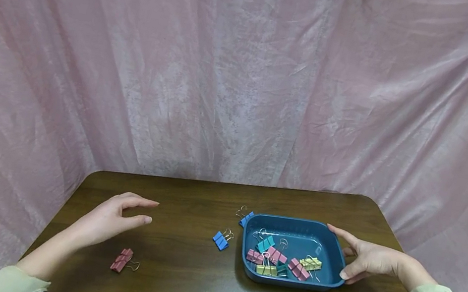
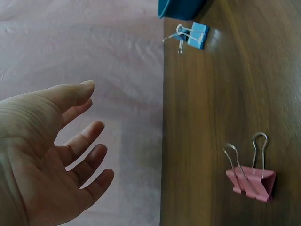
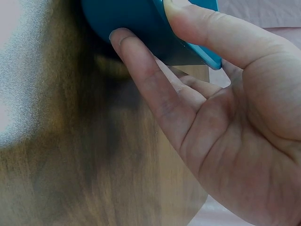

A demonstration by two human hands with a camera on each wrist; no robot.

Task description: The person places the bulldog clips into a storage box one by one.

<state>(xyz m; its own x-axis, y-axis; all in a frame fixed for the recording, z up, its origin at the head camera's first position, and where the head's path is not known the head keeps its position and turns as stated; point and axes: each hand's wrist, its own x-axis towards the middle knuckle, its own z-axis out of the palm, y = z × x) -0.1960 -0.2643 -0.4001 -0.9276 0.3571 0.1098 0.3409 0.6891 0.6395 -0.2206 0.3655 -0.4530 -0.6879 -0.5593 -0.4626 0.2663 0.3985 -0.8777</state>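
My left hand (image 1: 107,220) is raised over the left side of the table, with thumb and fingers apart and holding nothing. A pink binder clip (image 1: 121,260) lies nearest it; in the left wrist view this clip (image 2: 252,182) is apart from the hand (image 2: 51,150). At the right, my right hand (image 1: 374,260) grips the right end of a blue tray (image 1: 290,283). In the right wrist view its thumb (image 3: 207,26) rests on the tray rim and a finger touches the outer wall. Several pink, yellow, teal and green clips lie in the tray.
One blue clip (image 1: 222,240) lies left of the tray on the wooden table (image 1: 166,283). Another blue clip (image 1: 246,219) is close by the tray's upper left corner. A pink curtain (image 1: 227,73) hangs behind the table.
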